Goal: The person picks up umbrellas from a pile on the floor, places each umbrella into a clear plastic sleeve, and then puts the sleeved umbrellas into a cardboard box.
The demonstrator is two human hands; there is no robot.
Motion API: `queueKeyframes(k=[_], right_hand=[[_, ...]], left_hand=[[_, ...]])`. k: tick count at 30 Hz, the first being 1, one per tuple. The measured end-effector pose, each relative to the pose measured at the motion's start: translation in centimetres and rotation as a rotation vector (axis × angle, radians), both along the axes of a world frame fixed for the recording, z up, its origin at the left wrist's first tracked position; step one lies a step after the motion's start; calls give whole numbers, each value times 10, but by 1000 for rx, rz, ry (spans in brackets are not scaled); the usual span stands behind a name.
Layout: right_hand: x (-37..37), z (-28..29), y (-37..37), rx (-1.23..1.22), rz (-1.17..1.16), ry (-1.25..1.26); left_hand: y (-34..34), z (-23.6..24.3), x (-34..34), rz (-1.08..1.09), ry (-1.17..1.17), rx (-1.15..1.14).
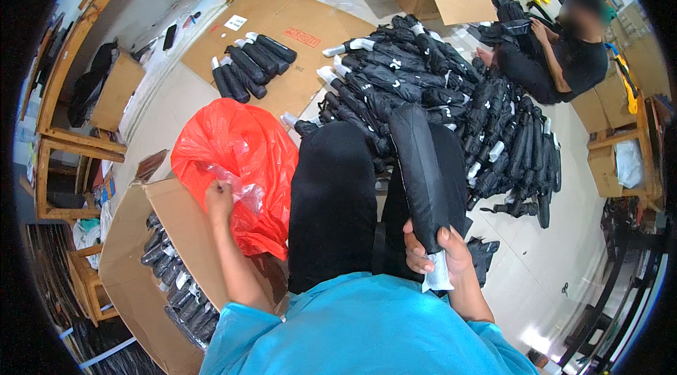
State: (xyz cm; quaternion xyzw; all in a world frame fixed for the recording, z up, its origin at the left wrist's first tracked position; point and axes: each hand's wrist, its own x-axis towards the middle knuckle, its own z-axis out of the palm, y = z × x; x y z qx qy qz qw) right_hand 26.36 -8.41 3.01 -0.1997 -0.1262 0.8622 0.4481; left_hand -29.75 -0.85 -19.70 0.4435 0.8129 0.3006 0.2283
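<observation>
My right hand (438, 251) is wrapped round the lower end of a black folded umbrella (416, 170), which lies along my right thigh with a white wrapped end (436, 276) below my fingers. My left hand (218, 199) has its fingers curled closed at a red plastic sack (211, 142), beside some crumpled clear plastic (248, 192); what it grips is too small to make out. Left of my legs, an open carton (123, 269) holds several plastic-wrapped black bundles (173, 283). A large pile of similar black umbrellas (504, 156) lies in front and to the right.
A flat cardboard sheet (296, 15) carries several black sleeved bundles (250, 65). An open box (465, 5) stands beyond the pile. A co-worker (578, 58) sits at upper right, hands on black fabric. Wooden racks (56, 114) line the left; stacked cartons (603, 170) stand right.
</observation>
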Motion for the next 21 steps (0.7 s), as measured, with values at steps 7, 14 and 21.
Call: queueKeyframes(k=[7,14,21], right_hand=[[10,-20,9,54,50,375],[10,-9,13,138,8,225],[0,19,1,194,160,-542]], left_hand=[[19,198,89,191,-527,659],[23,232,210,131,-1305,486],[12,217,278,33,-1702,343]])
